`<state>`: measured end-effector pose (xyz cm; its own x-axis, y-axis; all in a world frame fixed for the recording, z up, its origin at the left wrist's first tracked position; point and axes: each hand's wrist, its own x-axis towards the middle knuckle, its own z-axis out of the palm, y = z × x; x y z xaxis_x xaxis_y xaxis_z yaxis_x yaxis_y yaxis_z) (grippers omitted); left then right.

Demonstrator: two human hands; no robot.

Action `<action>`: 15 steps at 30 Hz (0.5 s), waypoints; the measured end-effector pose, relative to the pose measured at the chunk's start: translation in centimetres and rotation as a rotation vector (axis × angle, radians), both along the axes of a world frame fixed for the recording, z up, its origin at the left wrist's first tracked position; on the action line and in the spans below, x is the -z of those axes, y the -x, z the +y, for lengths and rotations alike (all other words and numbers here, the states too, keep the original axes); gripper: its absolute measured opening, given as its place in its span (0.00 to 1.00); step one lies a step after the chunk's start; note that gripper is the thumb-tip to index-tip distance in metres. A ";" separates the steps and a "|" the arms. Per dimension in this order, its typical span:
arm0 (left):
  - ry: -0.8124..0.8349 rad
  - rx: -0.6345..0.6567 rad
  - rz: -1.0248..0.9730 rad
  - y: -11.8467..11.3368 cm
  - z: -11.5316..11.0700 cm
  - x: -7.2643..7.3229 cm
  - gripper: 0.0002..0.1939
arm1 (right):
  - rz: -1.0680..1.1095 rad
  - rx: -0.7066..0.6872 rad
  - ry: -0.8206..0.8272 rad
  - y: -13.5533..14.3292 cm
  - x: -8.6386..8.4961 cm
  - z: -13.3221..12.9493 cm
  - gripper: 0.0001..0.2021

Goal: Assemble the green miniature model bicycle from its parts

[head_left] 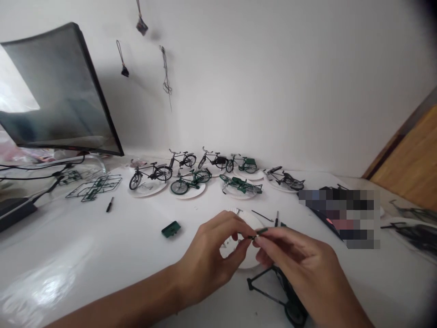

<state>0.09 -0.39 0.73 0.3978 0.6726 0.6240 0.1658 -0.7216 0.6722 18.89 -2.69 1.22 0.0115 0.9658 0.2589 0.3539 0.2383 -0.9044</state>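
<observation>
My left hand [215, 250] and my right hand [302, 259] meet over a white paper plate [251, 262] that holds small loose parts. Between their fingertips is a small dark green part [262, 231]; both hands pinch it, and its exact kind is too small to make out. Under my right hand lies a dark model bicycle frame [268, 289], partly hidden by the wrist. Left of my hands, a green box-like part [171, 229] rests on the table.
Several model bicycles, among them a green one [191, 181], stand or lie on paper plates along the wall. Green sprues [97, 187] and a screwdriver [109, 205] lie at left near a monitor [64, 91]. A blurred-out dark device [341, 218] is at right.
</observation>
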 end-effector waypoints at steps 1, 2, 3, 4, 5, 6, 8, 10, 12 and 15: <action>0.005 0.007 0.006 0.0 0.1 0.0 0.08 | 0.001 -0.017 -0.007 0.0 0.0 0.0 0.11; 0.011 0.009 0.009 0.0 0.1 -0.1 0.09 | 0.002 -0.033 -0.012 0.1 0.0 0.0 0.12; 0.018 0.006 0.011 0.0 0.2 -0.1 0.08 | -0.003 -0.051 -0.010 0.1 0.0 0.0 0.12; 0.023 0.004 0.008 0.0 0.2 0.0 0.08 | -0.012 -0.070 -0.005 0.1 0.0 0.0 0.12; 0.034 0.002 0.006 0.0 0.2 0.0 0.07 | -0.024 -0.087 0.000 0.1 0.0 0.0 0.11; 0.046 0.004 0.006 -0.1 0.2 0.0 0.06 | -0.038 -0.102 0.002 0.0 0.0 0.0 0.11; 0.076 0.018 0.012 0.0 0.1 0.1 0.05 | -0.071 -0.119 0.002 -0.2 0.1 0.1 0.10; 0.113 0.026 0.009 0.1 0.1 0.0 0.05 | -0.102 -0.112 -0.009 -0.5 0.0 0.2 0.10; 0.156 0.013 -0.012 0.2 0.2 0.0 0.05 | -0.117 -0.083 -0.041 -0.9 -0.2 0.4 0.10; 0.244 -0.023 -0.058 0.4 0.6 -0.2 0.04 | -0.101 -0.021 -0.130 -1.3 -0.6 0.5 0.11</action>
<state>-0.36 0.24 0.90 0.3484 0.8149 0.4632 0.1362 -0.5329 0.8351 20.16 -2.15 1.86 -0.0409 0.9238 0.3807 0.4349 0.3595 -0.8256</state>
